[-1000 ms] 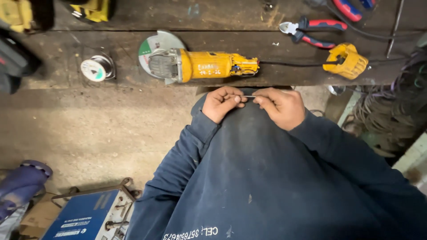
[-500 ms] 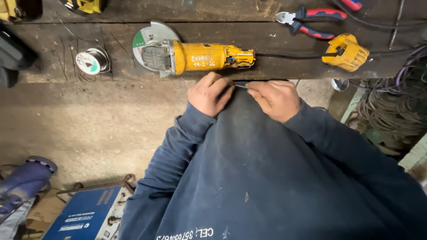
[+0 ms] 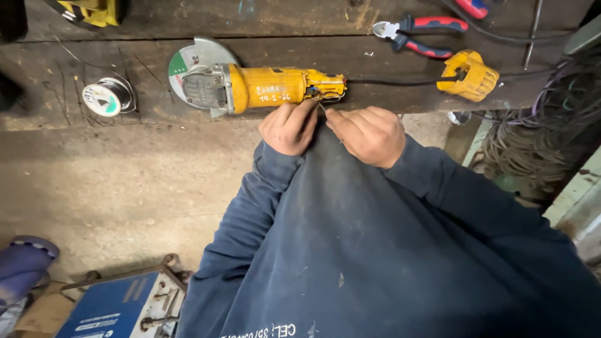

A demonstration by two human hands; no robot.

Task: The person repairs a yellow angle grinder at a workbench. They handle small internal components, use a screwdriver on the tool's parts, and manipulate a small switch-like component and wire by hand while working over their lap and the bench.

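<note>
Left hand (image 3: 289,128): at the near edge of the bench (image 3: 75,62), fingers curled narrow, fingertips pinching a thin dark wire (image 3: 323,112) just below the rear end of the angle grinder (image 3: 263,86).
Right hand (image 3: 369,133): just beside the left hand, fingers bent narrow, fingertips meeting the same wire from the other side.
Wire: short, thin, held between the 2 hands at the near edge of the bench; its ends are too small to make out.
Angle grinder: yellow body, lies flat along the near edge of the bench, grey disc guard toward the left end, rear housing touching or almost touching the left hand's fingers.
Power cord (image 3: 391,82): black, runs from the grinder's rear toward the right end of the bench.
Yellow plug (image 3: 468,75): lies on the cord near the right end.
Pliers (image 3: 418,34): red and blue handles, toward the far right part of the bench.
Wire spool (image 3: 107,97): small, round, left of the grinder.
Blue machine (image 3: 119,307): on the floor, below the bench's left half.
</note>
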